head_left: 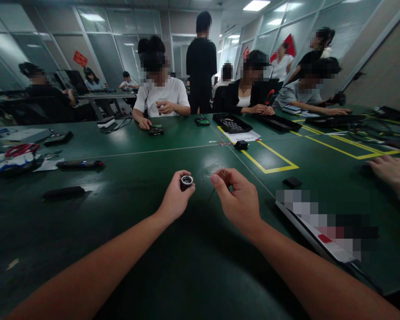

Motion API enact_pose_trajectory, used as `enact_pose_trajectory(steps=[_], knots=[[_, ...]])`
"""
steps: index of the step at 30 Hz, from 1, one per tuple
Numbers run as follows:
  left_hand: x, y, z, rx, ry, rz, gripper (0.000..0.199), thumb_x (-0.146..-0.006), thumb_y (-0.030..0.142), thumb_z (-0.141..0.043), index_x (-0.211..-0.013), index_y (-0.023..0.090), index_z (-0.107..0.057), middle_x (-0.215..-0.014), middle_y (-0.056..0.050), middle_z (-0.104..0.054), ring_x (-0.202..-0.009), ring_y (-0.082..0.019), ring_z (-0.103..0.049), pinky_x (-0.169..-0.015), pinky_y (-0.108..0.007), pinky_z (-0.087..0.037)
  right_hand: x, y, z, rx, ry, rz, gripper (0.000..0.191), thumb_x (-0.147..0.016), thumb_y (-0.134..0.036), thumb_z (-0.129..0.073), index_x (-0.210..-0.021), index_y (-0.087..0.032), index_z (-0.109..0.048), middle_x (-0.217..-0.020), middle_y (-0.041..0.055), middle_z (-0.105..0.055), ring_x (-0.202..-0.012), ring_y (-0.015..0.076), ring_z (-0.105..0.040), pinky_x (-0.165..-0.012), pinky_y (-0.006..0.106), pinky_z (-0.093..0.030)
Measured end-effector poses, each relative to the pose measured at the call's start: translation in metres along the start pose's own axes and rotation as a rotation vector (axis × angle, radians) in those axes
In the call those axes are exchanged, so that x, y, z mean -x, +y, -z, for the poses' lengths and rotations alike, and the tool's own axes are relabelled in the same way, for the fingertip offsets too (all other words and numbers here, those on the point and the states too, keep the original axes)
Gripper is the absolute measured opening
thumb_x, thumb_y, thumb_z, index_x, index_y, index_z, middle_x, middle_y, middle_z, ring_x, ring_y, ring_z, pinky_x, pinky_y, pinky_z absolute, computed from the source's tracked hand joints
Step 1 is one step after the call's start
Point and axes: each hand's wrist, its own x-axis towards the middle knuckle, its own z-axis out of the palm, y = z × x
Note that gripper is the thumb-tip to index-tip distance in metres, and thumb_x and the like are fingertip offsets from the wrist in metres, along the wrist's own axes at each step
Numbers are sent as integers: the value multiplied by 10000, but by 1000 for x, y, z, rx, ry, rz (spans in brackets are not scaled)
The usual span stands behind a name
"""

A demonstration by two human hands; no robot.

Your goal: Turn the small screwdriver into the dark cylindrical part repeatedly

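My left hand [178, 198] is wrapped round a small dark cylinder [186, 181] with a silvery ring at its open end, which faces up toward me. To its right, my right hand [240, 198] pinches a small brownish piece [223, 174] between thumb and fingers. A thin dark rod [211, 194] points down and left from under the right fingers; whether it belongs to that piece cannot be made out. Both hands are above the green table [173, 275], apart from each other.
A pale flat device [320, 235] lies at the right, near a small black block [292, 181] and another person's hand [391, 173]. At the left are a dark pen-like tool [80, 164] and a black pouch [65, 192]. Black trays [231, 123] and seated people are across the table.
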Motion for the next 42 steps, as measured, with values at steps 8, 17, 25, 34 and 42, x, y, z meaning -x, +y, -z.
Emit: enact_pose_trajectory(steps=[8, 17, 25, 34, 42], knots=[[2, -15, 17, 34, -113, -43, 300, -777, 217, -723, -1068, 212, -650, -1000, -37, -644, -975, -223, -606, -916, -353, -445, 7, 6, -3, -190, 98, 14, 197, -1019, -395, -541, -1116, -248, -627, -850, 17, -710, -747, 181, -679, -702, 341, -543], [3, -20, 15, 54, -191, -51, 298, -776, 165, -742, -1068, 216, -705, -1079, -57, -690, -1068, -252, -626, -1003, -398, -438, 9, 11, -4, -76, -52, 52, 146, -1018, -341, -549, -1118, -248, -603, -858, 16, -734, -768, 182, -720, -724, 328, -555], [4, -27, 16, 13, -220, -50, 300, -799, 171, -742, -1092, 234, -730, -1080, -57, -697, -1061, -248, -635, -1005, -400, -441, 5, 13, -5, 24, -12, 33, 118, -995, -325, -579, -1072, -244, -618, -869, 23, -753, -766, 187, -733, -717, 311, -557], [3, -24, 14, -2, -239, -73, 291, -803, 169, -740, -1089, 222, -741, -1070, -64, -689, -1034, -236, -629, -988, -399, -441, 13, 13, -5, -8, -74, 86, 91, -989, -252, -582, -1072, -256, -619, -812, -8, -715, -671, 145, -694, -638, 265, -531], [6, -22, 13, -23, -210, -80, 281, -824, 157, -727, -1096, 224, -738, -1079, -61, -682, -1029, -224, -637, -961, -379, -459, 18, 14, -5, -172, -183, 70, 127, -1010, -265, -544, -1131, -260, -581, -837, -9, -659, -723, 145, -660, -671, 273, -526]])
